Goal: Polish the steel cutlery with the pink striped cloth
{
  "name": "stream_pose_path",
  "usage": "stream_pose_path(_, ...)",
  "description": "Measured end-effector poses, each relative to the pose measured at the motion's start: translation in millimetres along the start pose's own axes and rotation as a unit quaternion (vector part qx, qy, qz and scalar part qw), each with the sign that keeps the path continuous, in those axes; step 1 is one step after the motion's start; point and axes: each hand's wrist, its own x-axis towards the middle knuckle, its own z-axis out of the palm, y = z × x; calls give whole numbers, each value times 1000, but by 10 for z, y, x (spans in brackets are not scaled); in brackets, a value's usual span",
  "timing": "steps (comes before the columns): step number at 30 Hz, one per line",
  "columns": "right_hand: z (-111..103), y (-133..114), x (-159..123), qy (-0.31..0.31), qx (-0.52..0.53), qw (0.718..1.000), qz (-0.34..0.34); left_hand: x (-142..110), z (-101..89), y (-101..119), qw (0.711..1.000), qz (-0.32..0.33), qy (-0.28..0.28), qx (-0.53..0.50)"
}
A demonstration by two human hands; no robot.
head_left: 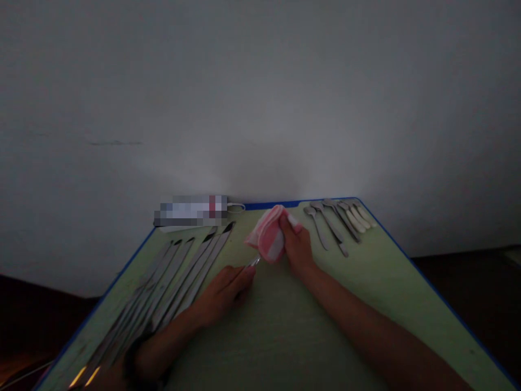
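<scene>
My left hand (232,285) is closed on the handle of a shiny metal piece of cutlery (254,261). The far end of that piece goes into a pink-and-white cloth (272,239), so its kind is hidden. My right hand (298,243) grips the cloth, with the thumb on top and the fabric folded about the cutlery's end. Both hands are above the middle of the pale green table (264,336). A dark band circles my left wrist.
Several long, flat metal utensils (166,274), knife-like in shape, lie along the table's left side. At the back right are several spoons (311,212), some with white handles (354,220). A blurred-out box-like object (191,210) and a white cable (238,206) sit by the wall.
</scene>
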Motion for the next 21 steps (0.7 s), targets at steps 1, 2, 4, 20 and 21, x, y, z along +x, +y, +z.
stream_pose_path(1,4,2,12,22,3,1000,-4,-2,-4,4,1000,-3,-7,-5)
stream_pose_path(2,15,11,12,39,16,999,1,-8,-6,9,1000,-4,-16,-9)
stream_pose_path(4,50,44,-20,51,56,997,29,-26,-2,19,1000,-1,-29,-7)
stream_pose_path(20,137,82,-163,-2,64,993,98,-16,80,60,999,-17,-11,-34)
stream_pose_path(21,109,80,-104,4,66,994,86,-18,76,61,999,-6,-16,-41)
